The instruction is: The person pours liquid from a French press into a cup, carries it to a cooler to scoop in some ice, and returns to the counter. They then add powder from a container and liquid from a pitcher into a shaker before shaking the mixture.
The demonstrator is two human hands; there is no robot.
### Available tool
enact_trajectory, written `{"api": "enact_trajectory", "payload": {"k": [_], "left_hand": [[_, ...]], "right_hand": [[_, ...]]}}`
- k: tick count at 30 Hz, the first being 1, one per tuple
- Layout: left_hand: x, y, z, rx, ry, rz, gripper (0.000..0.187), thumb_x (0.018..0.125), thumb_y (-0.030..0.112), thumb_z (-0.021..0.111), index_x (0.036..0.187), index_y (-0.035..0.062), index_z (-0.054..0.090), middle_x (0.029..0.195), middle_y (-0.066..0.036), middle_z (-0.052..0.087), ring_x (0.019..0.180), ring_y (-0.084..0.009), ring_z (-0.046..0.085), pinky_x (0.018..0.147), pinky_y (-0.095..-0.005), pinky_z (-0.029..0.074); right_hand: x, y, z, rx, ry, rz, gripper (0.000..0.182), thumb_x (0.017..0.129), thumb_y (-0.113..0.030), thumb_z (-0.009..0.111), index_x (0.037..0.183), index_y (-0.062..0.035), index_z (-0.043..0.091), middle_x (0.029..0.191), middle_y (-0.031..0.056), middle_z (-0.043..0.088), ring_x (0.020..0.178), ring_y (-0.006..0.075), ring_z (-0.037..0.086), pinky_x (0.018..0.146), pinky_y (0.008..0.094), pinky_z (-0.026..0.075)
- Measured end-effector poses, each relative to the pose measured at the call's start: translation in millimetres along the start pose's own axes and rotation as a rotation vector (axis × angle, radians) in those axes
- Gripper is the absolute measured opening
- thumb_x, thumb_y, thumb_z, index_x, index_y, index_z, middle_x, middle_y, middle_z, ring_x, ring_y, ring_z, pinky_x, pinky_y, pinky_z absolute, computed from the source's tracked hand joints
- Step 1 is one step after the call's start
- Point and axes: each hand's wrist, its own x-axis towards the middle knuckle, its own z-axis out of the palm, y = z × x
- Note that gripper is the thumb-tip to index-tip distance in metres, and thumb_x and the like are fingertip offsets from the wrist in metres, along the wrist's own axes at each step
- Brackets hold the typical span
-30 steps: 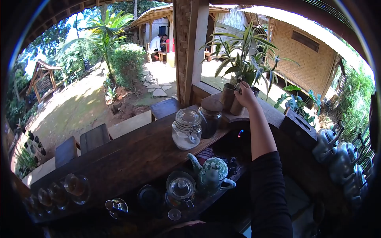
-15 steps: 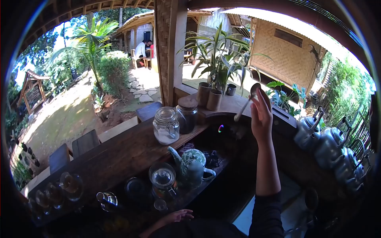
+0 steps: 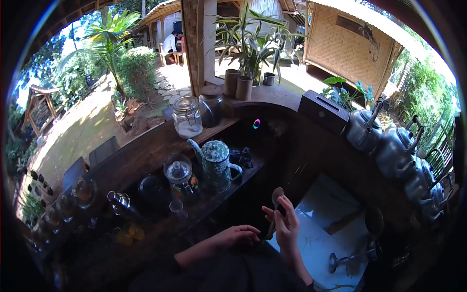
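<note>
In my right hand (image 3: pixel 287 226) is a spoon (image 3: pixel 277 194), its bowl pointing up and its handle running down past my fingers. My left hand (image 3: pixel 241 235) is beside the handle's lower end, its fingers loosely bent with no object visible in them. Ahead of my hands stand a speckled green-and-white enamel pot (image 3: pixel 215 165) with a spout and a lidded glass jar (image 3: pixel 179 173). A small clear glass (image 3: pixel 176 206) is near that jar. Behind them, a clip-top jar (image 3: pixel 187 117) holds something white.
Several metal kettles (image 3: pixel 362 130) line the right side. A dark box (image 3: pixel 323 112) sits near potted plants (image 3: pixel 250 53). On the pale surface (image 3: pixel 321 243) at lower right lies a metal utensil (image 3: pixel 340 260). Glasses (image 3: pixel 83 191) stand at left. People sit far off outside.
My right hand has come down and toward me with the spoon, from over the far counter. My left hand has moved up and right, closer to it. The view has shifted.
</note>
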Motion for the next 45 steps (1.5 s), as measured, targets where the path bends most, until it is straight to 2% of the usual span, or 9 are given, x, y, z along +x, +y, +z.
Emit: {"api": "enact_trajectory", "payload": {"k": [2,5,8,16,18,23,29,33,45], "left_hand": [[0,-15,17,0.067,0.005,-0.012,0.031,0.094,0.019,0.048,0.121,0.0038,0.049,0.107,-0.006,0.059,0.097,-0.0125,0.056,0.087,-0.0284,0.045],[-13,-45,35,0.1,0.203,0.024,0.027,0.095,0.018,0.047,0.118,0.0031,0.053,0.106,-0.005,0.061,0.097,-0.0106,0.057,0.087,-0.026,0.046],[-32,-55,41,0.044,0.312,0.036,0.027,0.095,0.018,0.047,0.116,0.0024,0.054,0.105,-0.005,0.061,0.097,-0.0109,0.057,0.087,-0.0262,0.045],[-84,-66,48,0.175,0.41,0.278,0.026,0.095,0.017,0.047,0.115,0.0007,0.055,0.102,-0.006,0.062,0.098,-0.0121,0.057,0.09,-0.0269,0.043],[-102,-70,47,0.22,0.485,0.226,0.026,0.095,0.017,0.048,0.115,0.0008,0.055,0.101,-0.005,0.062,0.098,-0.0116,0.057,0.089,-0.0266,0.043],[-171,-89,43,0.25,0.625,0.386,0.024,0.095,0.018,0.05,0.11,0.0013,0.056,0.098,-0.003,0.062,0.094,-0.0098,0.056,0.086,-0.0253,0.043],[-307,-128,46,0.133,0.883,0.517,0.02,0.094,0.017,0.051,0.104,0.0011,0.057,0.092,-0.002,0.06,0.089,-0.0088,0.056,0.082,-0.0244,0.043],[-385,-155,56,0.101,1.023,0.563,0.017,0.093,0.015,0.052,0.101,0.0007,0.057,0.091,-0.002,0.059,0.089,-0.0092,0.055,0.082,-0.0247,0.043],[-545,-224,118,0.028,1.391,0.762,0.015,0.088,0.01,0.061,0.1,0.0021,0.057,0.091,-0.002,0.058,0.089,-0.0083,0.056,0.08,-0.0233,0.045]], "right_hand": [[-14,5,-2,0.021,-0.029,0.094,0.028,0.091,0.007,0.038,0.116,-0.0008,0.048,0.138,0.0124,0.032,0.107,0.0315,0.058,0.08,0.0279,0.051],[-31,30,-7,0.109,-0.086,0.175,0.014,0.091,0.006,0.039,0.098,-0.0014,0.048,0.134,0.0127,0.034,0.107,0.031,0.058,0.082,0.0283,0.051],[-39,36,-2,0.13,-0.15,0.195,0.012,0.092,0.006,0.04,0.096,-0.0018,0.048,0.135,0.0125,0.034,0.106,0.0303,0.059,0.083,0.0283,0.05],[-51,26,41,0.152,-0.339,0.136,0.011,0.09,0.008,0.039,0.092,-0.0008,0.045,0.126,0.0105,0.035,0.109,0.03,0.057,0.086,0.0281,0.048],[-58,25,61,0.208,-0.361,0.194,0.011,0.09,0.009,0.039,0.092,-0.0012,0.044,0.124,0.009,0.035,0.112,0.0303,0.055,0.087,0.0291,0.048],[-87,37,132,0.239,-0.584,0.226,0.01,0.092,0.005,0.042,0.093,-0.0045,0.045,0.121,0.0051,0.04,0.113,0.0294,0.055,0.084,0.0292,0.048],[-166,38,249,0.241,-0.968,0.22,0.01,0.093,0.004,0.04,0.095,-0.0047,0.045,0.122,0.0069,0.038,0.116,0.0284,0.051,0.086,0.0301,0.048],[-226,44,306,0.252,-1.074,0.194,0.009,0.092,0.006,0.041,0.094,-0.0011,0.046,0.118,0.0097,0.038,0.114,0.0288,0.054,0.083,0.0298,0.05],[-373,24,431,0.478,-1.328,0.357,0.018,0.09,0.008,0.043,0.101,-0.0054,0.039,0.122,0.0113,0.04,0.111,0.0254,0.056,0.085,0.0301,0.049]]}}
